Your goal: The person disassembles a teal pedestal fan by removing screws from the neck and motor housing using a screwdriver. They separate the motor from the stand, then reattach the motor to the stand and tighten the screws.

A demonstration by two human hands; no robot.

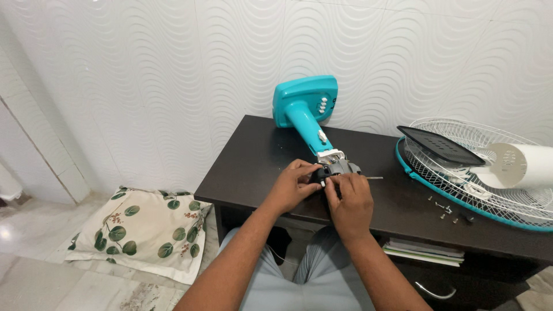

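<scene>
Head: both hands [328,193] grip grey plastic fan part [337,169].

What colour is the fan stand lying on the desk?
Teal fan stand, with white buttons; head view shows it best.

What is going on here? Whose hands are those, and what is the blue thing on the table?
The picture comes from a camera worn on a person's head, looking down, so those are that person's own hands. The left hand and right hand grip a small grey part at the end of a blue fan stand lying on the dark table. To the right lie a white wire fan guard and some little screws. A leaf-patterned pillow lies on the floor.
</scene>
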